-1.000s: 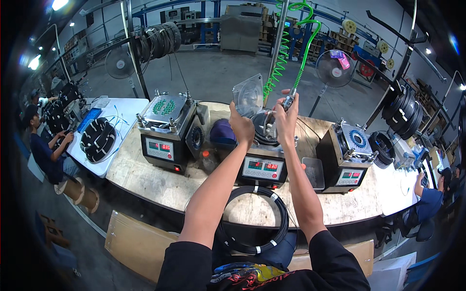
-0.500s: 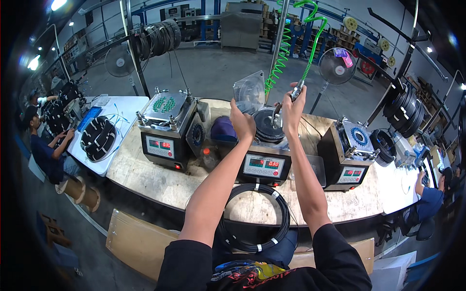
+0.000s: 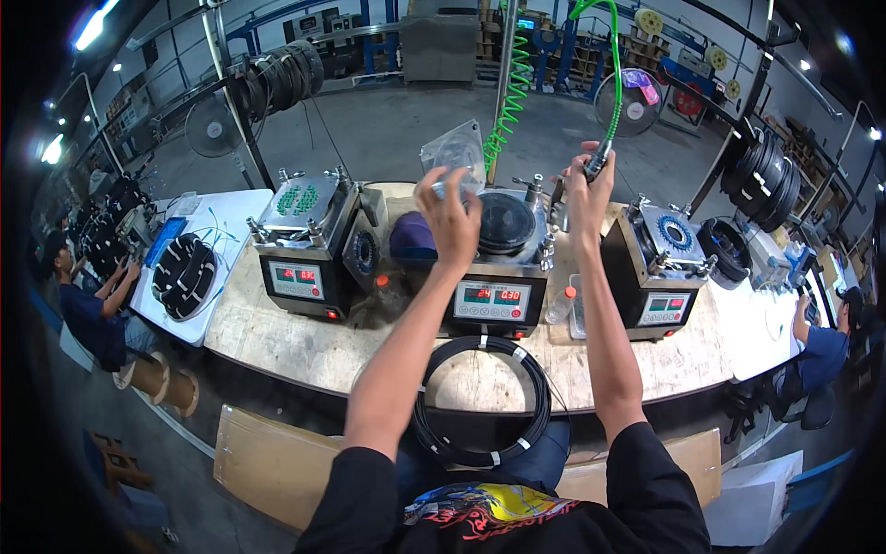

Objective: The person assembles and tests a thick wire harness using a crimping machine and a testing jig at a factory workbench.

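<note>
- Nearest, at 12 o'clock, a black cable coil (image 3: 543, 399) is lying in the person's lap against the edge of the plywood bench (image 3: 295, 351).
- Beyond it, also at 12, the middle machine (image 3: 491, 300) is showing lit red and green digits and bearing a round black disc (image 3: 506, 223), with metal posts (image 3: 547, 247) standing beside it.
- Just left of 12, the left hand (image 3: 448, 222) is hovering with fingers parted and loosely bent, in front of a raised clear cover (image 3: 461, 145); I cannot tell whether they are touching.
- Just past 12, the right hand (image 3: 591, 192) is wrapping its fingers around a metal air gun (image 3: 599, 161), apart from the disc; a green hose (image 3: 616, 83) is rising from it.
- For good handling, I judge, the right hand should be gripping firmly, keeping the gun clear of the posts and the hose slack; the left should be keeping away from the nozzle and handling the cover lightly by its edge.
- At 11 and 1, two similar machines are flanking the middle one.
- Farther, at 10 and 2, co-workers are sitting at white tables.
</note>
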`<state>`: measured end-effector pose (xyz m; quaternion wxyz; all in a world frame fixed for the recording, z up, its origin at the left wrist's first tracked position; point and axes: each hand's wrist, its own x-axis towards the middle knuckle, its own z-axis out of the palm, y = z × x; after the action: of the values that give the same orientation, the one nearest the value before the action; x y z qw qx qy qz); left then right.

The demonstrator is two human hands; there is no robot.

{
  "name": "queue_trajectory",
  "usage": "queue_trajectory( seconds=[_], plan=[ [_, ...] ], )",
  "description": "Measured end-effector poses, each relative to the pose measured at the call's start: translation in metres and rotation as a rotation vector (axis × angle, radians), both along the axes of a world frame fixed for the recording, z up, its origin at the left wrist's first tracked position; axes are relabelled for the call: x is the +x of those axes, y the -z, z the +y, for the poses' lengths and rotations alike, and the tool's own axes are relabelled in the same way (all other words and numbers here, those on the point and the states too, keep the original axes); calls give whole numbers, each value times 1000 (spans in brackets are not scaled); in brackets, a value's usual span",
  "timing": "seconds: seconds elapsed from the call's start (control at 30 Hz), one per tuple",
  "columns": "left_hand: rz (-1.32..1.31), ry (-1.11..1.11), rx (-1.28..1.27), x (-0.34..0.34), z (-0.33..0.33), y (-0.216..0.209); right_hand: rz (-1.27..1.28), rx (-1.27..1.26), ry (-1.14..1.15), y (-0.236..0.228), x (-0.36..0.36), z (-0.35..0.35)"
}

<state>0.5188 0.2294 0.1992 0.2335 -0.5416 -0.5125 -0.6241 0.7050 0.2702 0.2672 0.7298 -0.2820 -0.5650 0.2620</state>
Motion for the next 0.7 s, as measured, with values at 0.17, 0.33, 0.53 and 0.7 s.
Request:
queue_trajectory(
  seconds=[0.17, 0.33, 0.53, 0.7],
  plan=[
    [825, 318, -405, -24, 2, -31, 5, -68, -135, -14, 27, -28],
    [1236, 326, -743, -15, 24, -48, -81, -206, -166, -15, 27, -56],
    [1618, 363, -728, -4, 35, -45, -51, -241, -188, -8, 12, -70],
    [1606, 489, -603, -24, 26, -38, -4, -212, -134, 6, 7, -59]
  ],
)
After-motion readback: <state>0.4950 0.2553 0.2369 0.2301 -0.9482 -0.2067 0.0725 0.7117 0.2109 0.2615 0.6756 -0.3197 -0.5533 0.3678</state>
